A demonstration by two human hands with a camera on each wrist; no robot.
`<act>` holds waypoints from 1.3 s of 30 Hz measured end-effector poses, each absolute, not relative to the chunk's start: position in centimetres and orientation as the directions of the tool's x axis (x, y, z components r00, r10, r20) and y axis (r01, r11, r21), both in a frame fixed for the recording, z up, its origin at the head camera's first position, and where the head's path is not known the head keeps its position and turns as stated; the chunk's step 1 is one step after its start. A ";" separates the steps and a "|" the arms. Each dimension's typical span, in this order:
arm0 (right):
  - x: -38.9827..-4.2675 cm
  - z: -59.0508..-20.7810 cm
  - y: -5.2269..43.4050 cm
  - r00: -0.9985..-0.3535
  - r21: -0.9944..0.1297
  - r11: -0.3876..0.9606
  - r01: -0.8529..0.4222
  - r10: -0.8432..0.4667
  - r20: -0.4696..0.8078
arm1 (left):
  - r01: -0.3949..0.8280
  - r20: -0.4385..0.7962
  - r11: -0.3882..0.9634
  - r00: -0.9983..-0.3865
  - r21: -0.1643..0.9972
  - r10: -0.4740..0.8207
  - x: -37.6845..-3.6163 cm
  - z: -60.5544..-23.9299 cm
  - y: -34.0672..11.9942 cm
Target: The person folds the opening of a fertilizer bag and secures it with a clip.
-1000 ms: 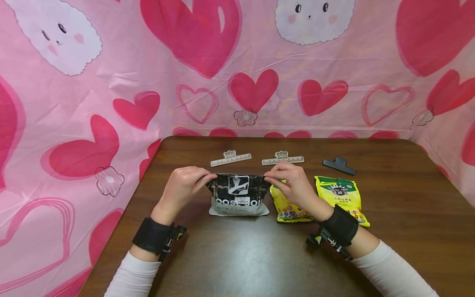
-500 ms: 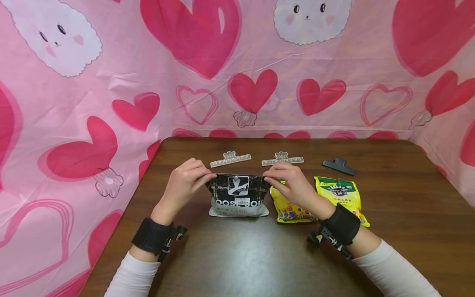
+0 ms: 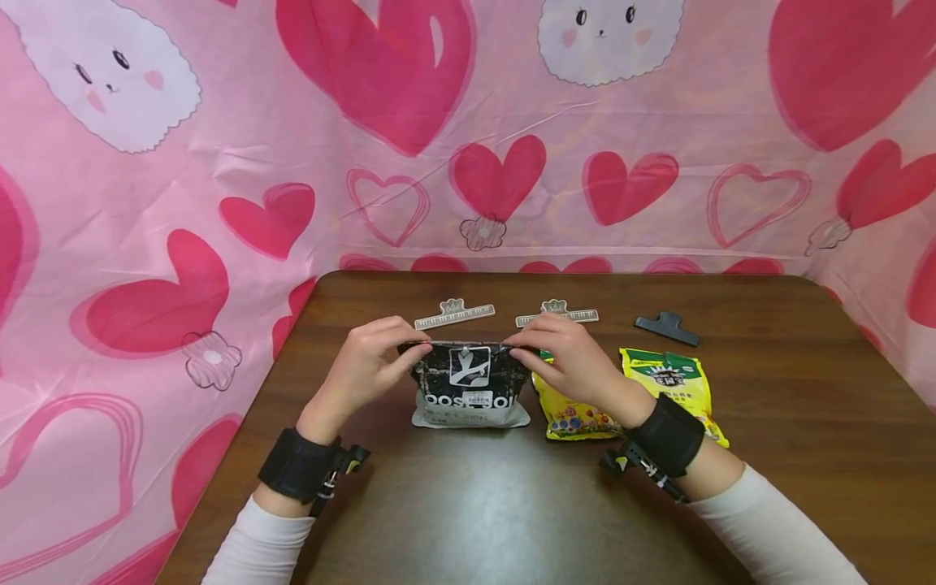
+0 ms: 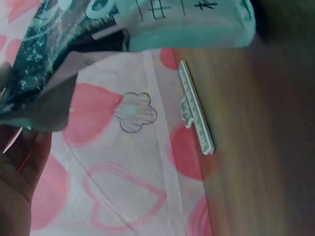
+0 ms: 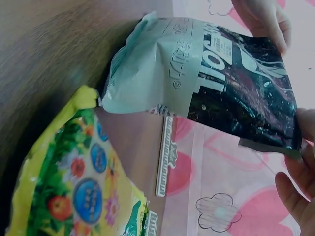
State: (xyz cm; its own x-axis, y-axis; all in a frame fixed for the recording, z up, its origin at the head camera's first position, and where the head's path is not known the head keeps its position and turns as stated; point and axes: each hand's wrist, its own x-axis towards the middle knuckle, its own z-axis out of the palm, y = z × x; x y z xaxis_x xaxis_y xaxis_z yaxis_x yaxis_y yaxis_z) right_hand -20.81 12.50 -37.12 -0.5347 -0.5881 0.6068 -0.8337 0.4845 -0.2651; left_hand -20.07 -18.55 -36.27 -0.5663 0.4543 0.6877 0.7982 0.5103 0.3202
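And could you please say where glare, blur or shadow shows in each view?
Head: pale glare on the table near its front middle; left wrist: soft focus, table blurred; right wrist: dark shadow beside the yellow packet, the held bag fairly clear.

Black-and-white bag (image 3: 471, 406) blocks gap between fingertips of left hand (image 3: 369, 361) and right hand (image 3: 578, 361). Yellow packet (image 3: 578, 418) obstructs beside right fingers; keyboard-patterned clips (image 3: 455, 314) beyond fingers. Passage room: tabletop (image 3: 475, 504) nearer person than fingers.
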 end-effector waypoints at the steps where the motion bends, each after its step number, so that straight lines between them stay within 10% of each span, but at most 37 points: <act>1: -20.8 -37.0 12.4 -0.532 -0.264 0.483 -0.835 -0.586 0.611 | 0.800 0.684 0.511 -0.564 0.315 0.462 -20.0 -36.2 -18.4; 39: -19.9 -35.1 7.3 -0.511 -0.265 0.460 -0.848 -0.573 0.641 | 0.802 0.620 0.596 -0.485 0.034 0.617 -18.8 -34.2 -14.9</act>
